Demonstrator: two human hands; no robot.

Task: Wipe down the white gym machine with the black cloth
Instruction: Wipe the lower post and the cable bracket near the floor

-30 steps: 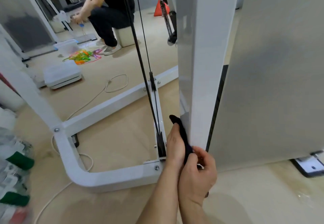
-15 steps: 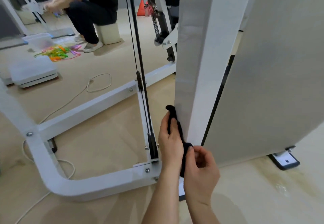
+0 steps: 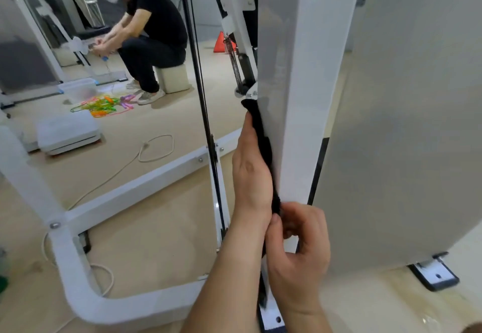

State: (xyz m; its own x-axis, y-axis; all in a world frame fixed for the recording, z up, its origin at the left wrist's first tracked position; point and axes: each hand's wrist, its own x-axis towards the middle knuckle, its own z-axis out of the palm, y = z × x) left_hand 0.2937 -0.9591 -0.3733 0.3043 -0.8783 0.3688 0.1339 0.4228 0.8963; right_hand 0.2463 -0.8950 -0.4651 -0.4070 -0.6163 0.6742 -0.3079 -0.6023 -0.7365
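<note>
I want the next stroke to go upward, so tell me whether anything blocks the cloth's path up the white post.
Nothing visible does. The left hand presses the black cloth on the white post, whose face above is bare.

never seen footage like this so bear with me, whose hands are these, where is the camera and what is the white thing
The camera is worn on a person's head, looking forward and down, so both hands are the wearer's own. The white thing is an upright post of a gym machine, with a black cable beside it. The left hand presses a black cloth flat against the post's side; the right hand pinches the cloth's lower end. Behind, another person sits on a low block.
</note>
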